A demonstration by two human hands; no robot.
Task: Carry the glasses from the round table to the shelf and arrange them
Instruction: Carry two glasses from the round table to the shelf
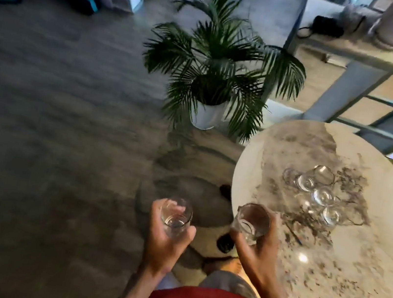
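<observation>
My left hand (165,240) grips a clear glass (175,216) upright over the floor, left of the round marble table (361,291). A second clear glass (252,222) is held upright by my right hand (255,251) at the table's left edge. Several more clear glasses (320,191) stand clustered near the middle of the table. A wooden shelf unit with a grey frame (374,61) rises behind the table at the upper right.
A potted palm in a white pot (208,114) stands on the floor just beyond the table. A panda-like soft toy (208,243) lies on the floor between my hands. Dark shoes and white furniture sit far off at the upper left.
</observation>
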